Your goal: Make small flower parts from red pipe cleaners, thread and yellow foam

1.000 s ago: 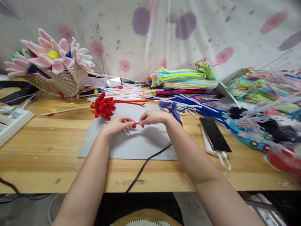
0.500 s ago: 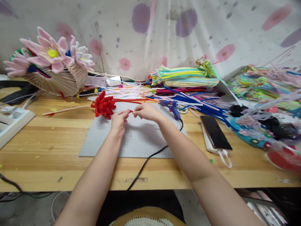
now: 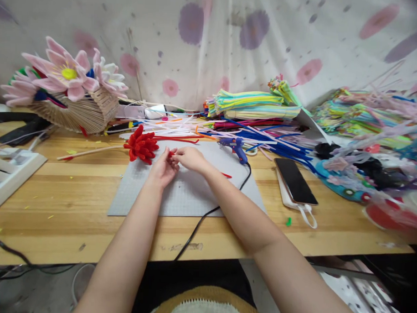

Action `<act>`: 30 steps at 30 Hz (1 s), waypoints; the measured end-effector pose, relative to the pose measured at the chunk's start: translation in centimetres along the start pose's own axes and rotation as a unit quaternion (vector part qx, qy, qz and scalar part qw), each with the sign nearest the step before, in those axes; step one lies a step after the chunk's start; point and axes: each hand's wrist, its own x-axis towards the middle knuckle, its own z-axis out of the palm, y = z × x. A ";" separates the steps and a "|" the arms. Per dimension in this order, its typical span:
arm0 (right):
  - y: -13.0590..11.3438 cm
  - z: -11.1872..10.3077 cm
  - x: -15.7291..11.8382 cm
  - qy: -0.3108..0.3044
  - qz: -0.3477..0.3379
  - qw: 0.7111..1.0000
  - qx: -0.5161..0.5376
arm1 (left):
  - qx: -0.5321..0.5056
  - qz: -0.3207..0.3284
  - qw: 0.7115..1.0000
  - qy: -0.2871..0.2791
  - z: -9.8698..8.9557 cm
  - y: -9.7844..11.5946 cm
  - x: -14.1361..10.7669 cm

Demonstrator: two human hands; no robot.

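Observation:
My left hand (image 3: 164,167) is closed with its fingertips on a small piece of red pipe cleaner (image 3: 171,154). My right hand (image 3: 190,158) pinches the same piece from the other side; much of it is hidden by the fingers. Both hands are over the grey cutting mat (image 3: 135,202). Just left of them lies a red fuzzy flower (image 3: 141,145) on a wooden stick (image 3: 92,152). Another short red pipe cleaner (image 3: 226,175) shows on the mat beyond my right forearm.
A blue glue gun (image 3: 236,148) rests at the mat's far right, its black cord (image 3: 199,224) crossing to the table's front edge. Right of it lies a phone (image 3: 296,181). Pipe cleaners (image 3: 254,103) are heaped behind. A power strip (image 3: 14,177) and a pink flower arrangement (image 3: 69,76) are at left.
My hands have come closer together, the left palm turning upward, around the red piece. A short red pipe cleaner now shows on the mat beside my right forearm.

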 end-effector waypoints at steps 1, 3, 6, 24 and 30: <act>0.4 -1.1 0.0 -0.033 -0.011 0.999 0.008 | 0.045 0.005 0.999 -0.012 -0.5 0.2 0.0; 1.1 -3.4 0.0 -0.104 -0.026 0.994 -0.002 | 0.132 0.022 0.991 -0.024 -1.3 0.7 -0.1; 1.8 -5.8 0.1 -0.216 -0.032 0.975 -0.031 | 0.261 0.030 0.960 -0.091 -1.9 1.2 -0.5; 1.3 -3.9 -0.1 -0.132 -0.046 0.990 -0.025 | 0.136 0.132 0.981 0.032 0.2 -0.4 -0.5; 0.2 0.6 -1.3 -0.035 -0.031 0.998 -0.043 | -0.022 0.089 0.991 0.096 1.1 -1.2 -0.3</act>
